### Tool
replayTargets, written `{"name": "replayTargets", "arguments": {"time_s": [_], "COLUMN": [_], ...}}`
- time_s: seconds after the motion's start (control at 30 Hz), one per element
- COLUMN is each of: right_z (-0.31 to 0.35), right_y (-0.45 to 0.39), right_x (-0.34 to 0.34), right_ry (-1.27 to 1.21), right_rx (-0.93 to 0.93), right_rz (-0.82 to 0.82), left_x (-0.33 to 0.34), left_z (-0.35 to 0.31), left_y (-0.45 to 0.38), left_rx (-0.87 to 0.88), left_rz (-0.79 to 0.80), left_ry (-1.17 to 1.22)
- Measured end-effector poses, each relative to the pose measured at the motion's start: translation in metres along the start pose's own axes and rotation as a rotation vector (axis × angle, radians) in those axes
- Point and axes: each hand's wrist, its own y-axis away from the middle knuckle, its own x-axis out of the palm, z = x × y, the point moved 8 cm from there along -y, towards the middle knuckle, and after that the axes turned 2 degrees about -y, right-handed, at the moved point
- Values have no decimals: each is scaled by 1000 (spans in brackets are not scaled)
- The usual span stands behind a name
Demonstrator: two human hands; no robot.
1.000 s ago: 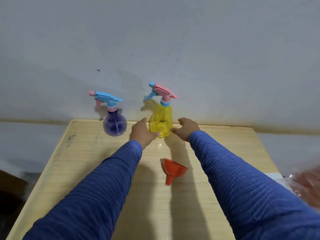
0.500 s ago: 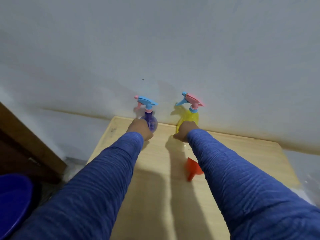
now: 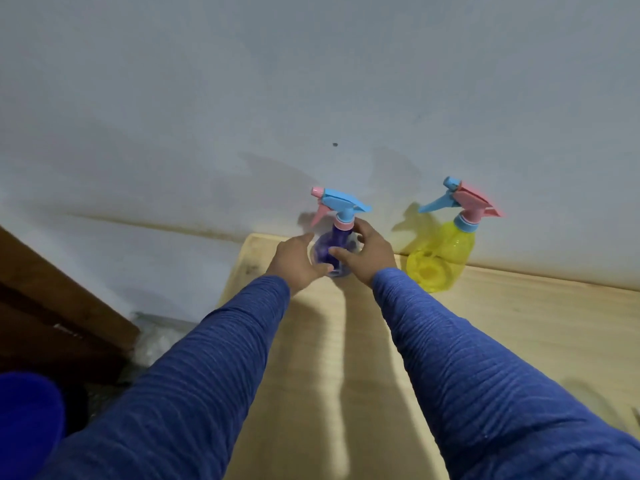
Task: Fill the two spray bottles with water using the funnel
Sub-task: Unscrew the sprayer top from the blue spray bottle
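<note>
Both hands cup the purple spray bottle (image 3: 333, 249) on the worktop (image 3: 519, 327): left hand (image 3: 297, 262), right hand (image 3: 370, 255). The yellow spray bottle (image 3: 441, 259) stands beside it. Neither bottle shows readable writing.

We see the purple spray bottle (image 3: 332, 247) closed in from both sides: the left hand (image 3: 298, 261) covers its left flank, the right hand (image 3: 369, 252) its right flank and neck. Behind it the wall (image 3: 311, 98) blocks any way round. The yellow spray bottle (image 3: 441, 259) stands near on the right, also against the wall, with a narrow gap between it and the right hand. On the wooden table (image 3: 519, 323), the surface in front of the yellow bottle lies open.
</note>
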Motion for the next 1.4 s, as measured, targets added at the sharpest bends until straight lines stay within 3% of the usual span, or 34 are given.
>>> {"name": "replayTargets", "arguments": {"time_s": [0.23,0.6,1.0,1.4], "right_z": [-10,-1,-8,-76], "right_y": [-9,11,146,256], "right_x": [9,-10,-69,-70], "right_ry": [-381,-427,-438,-449], "right_rx": [-63,-109,-151,-97], "right_rz": [-152,-200,-160,-107], "left_x": [18,29,65,152], "left_z": [11,8,-45,-20], "left_y": [-20,-6,136,241], "left_rx": [95,112,133,49], "left_rz": [-47,-15,-22,-98], "left_ry": [241,459,489,541]}}
